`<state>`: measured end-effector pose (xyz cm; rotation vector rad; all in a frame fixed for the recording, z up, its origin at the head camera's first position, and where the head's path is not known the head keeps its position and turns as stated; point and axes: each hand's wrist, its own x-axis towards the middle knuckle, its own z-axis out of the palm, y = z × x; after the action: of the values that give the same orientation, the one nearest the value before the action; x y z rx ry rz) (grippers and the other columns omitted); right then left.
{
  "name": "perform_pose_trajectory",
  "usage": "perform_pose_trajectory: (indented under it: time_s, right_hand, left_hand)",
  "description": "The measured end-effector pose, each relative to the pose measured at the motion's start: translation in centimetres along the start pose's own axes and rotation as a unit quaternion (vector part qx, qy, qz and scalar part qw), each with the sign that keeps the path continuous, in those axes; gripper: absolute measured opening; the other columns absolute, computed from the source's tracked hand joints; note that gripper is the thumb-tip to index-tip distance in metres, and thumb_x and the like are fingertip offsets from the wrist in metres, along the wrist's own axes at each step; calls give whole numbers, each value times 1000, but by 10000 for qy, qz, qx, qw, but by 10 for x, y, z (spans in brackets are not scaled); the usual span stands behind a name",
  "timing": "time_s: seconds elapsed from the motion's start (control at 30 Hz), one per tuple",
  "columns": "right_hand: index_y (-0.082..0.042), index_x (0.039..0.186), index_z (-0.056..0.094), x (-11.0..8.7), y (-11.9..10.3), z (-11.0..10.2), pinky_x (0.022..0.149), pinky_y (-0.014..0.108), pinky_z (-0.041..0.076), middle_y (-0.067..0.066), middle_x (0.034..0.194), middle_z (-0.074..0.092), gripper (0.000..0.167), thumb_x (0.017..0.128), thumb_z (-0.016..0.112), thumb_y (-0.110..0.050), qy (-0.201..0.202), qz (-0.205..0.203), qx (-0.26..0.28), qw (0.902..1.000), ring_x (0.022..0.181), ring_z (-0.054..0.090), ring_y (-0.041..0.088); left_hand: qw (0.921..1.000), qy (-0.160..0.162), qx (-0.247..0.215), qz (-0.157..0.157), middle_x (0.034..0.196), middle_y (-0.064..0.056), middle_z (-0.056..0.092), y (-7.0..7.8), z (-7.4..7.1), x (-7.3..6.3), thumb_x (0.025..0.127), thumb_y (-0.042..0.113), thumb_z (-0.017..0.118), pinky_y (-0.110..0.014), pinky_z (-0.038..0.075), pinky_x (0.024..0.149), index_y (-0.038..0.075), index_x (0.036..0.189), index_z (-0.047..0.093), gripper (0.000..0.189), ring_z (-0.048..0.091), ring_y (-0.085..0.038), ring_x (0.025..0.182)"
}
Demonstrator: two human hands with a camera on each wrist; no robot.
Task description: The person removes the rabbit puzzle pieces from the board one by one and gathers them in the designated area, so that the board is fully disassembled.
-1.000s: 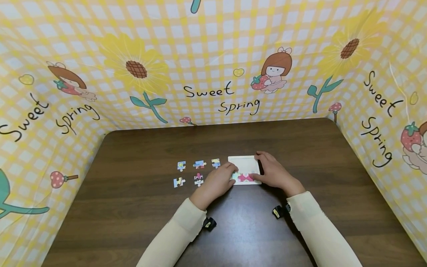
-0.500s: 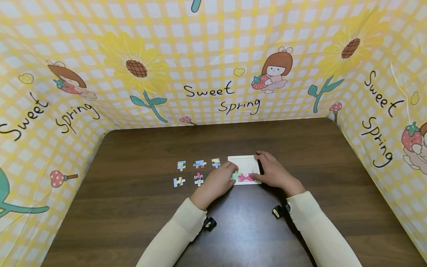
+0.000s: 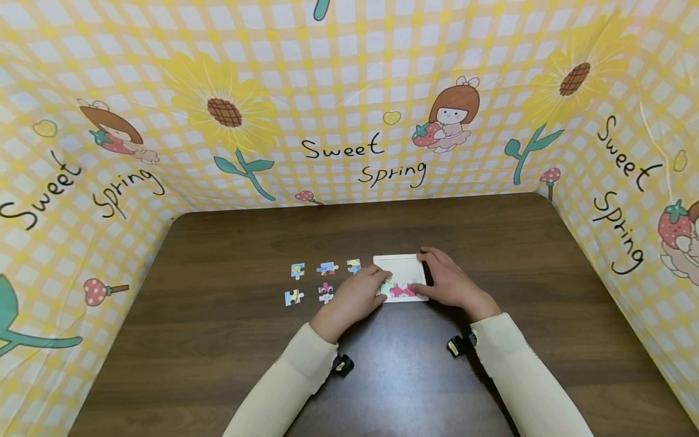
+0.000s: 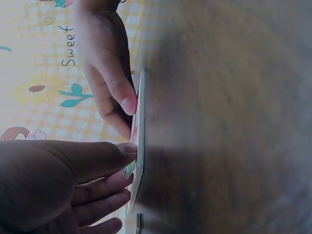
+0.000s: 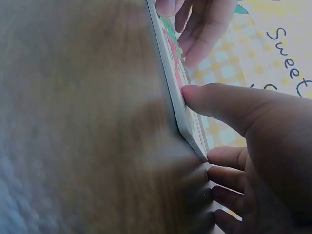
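Note:
A white puzzle tray (image 3: 397, 267) lies on the table between the hands, with pink jigsaw pieces (image 3: 403, 291) along its near side. My left hand (image 3: 355, 296) is at the tray's near left corner; in the left wrist view its thumb and fingers pinch a green puzzle piece (image 4: 130, 169), tilted against the tray. My right hand (image 3: 452, 284) holds the tray's right side, the thumb (image 5: 195, 95) on the pink pieces and the fingers (image 5: 226, 157) by the edge. The left hand partly hides the green piece in the head view.
Left of the tray, loose jigsaw pieces lie in two rows: a star piece (image 3: 297, 271), a blue one (image 3: 327, 268), a yellow-blue one (image 3: 354, 266), another (image 3: 293, 297) and a face piece (image 3: 326, 294). A yellow checked cloth (image 3: 349, 91) walls the wooden table (image 3: 235, 243).

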<state>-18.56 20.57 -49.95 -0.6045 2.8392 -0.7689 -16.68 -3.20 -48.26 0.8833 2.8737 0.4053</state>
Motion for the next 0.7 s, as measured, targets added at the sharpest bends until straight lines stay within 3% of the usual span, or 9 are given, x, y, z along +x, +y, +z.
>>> perform_pose_trajectory:
  time_s: [0.37,0.7]
  right_hand:
    - [0,143,41,-2,-2,0,108,54,30,16,154,28,78,88,67,-50,-89,115,53,9999,141,24,36]
    - [0,143,42,-2,-7,-2,106,55,32,18,154,28,78,87,71,-45,-63,169,81,9998,140,26,37]
  left_hand:
    - [9996,120,247,93,122,-6,58,-1,2,-1,90,27,71,-36,49,91,10,129,62,43,57,-22,109]
    - [9995,158,227,118,122,-7,58,-1,1,-2,90,26,71,-36,48,93,9,127,64,41,56,-23,108]
